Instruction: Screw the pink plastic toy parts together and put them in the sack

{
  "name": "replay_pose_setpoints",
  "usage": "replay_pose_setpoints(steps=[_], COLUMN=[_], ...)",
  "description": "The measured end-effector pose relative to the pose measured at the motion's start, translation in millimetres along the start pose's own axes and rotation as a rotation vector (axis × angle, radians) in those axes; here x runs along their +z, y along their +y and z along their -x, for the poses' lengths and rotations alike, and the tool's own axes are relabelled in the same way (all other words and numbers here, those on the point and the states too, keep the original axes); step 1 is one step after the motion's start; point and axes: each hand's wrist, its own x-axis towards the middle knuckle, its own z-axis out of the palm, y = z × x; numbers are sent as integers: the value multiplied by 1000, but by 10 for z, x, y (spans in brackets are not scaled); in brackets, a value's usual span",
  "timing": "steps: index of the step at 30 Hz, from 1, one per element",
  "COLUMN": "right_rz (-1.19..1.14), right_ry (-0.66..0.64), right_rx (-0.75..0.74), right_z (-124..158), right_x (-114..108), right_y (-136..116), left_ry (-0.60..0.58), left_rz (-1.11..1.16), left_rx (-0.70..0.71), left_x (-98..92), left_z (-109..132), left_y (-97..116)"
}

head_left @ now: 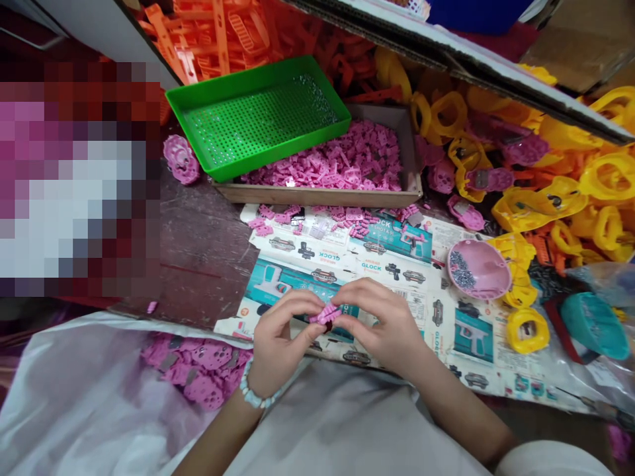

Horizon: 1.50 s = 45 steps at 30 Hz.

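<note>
Between the fingertips of both hands is a small ridged pink plastic piece (325, 315). My left hand (282, 330), with a beaded bracelet at the wrist, pinches its left side. The thumb and fingers of my right hand (384, 324) close on its right side. Both hands hover over a printed cardboard sheet (391, 291) with pictures of toy guns. Beyond them, more small pink pieces (360, 221) lie loose along the sheet's far edge. Fingers partly cover the held piece, so its full shape is hidden.
A green perforated tray (268, 142) rests tilted on a box (317, 195) of pink pieces. To the right are a pink bowl (496, 277) of tiny metal parts, a teal cup (592, 327) and yellow parts (528, 330). A screwdriver (592, 404) lies lower right. Pink shells (208, 380) sit lower left.
</note>
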Motion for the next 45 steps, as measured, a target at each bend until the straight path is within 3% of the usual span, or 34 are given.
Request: replay_pose_setpoints(steps=[9,15,19,21,27,34,36,39,41,45], right_rz=[-57,172,229,235,262,253,120,-163,-201,-43], right_ry=[83,108,149,176,230,279,293,275,224,119], right_rx=[-233,-323,-318,-304,-330,-456,-375,-131,-38,-154], right_z=[82,168,276,360,677,985,1021,1015,990,967], right_x=[170,213,160,113,5,50,58,36,11,-1], right_y=[79,107,133,137,119,112,80,37,28,36], left_ry=[-31,62,134,164,208,235,223,192,186,170], left_rz=[-30,106,266,291,247,235,212,167,117,20], left_rx=[63,-174,-371,-397,-216,-65,-32,36,122,202], left_x=[-117,18,238,364,644,754,750,716,674,575], left_z=[111,110,141,202,525,759,781,780,766,783], left_y=[-18,71,101,106,123,139,125,59,-6,-94])
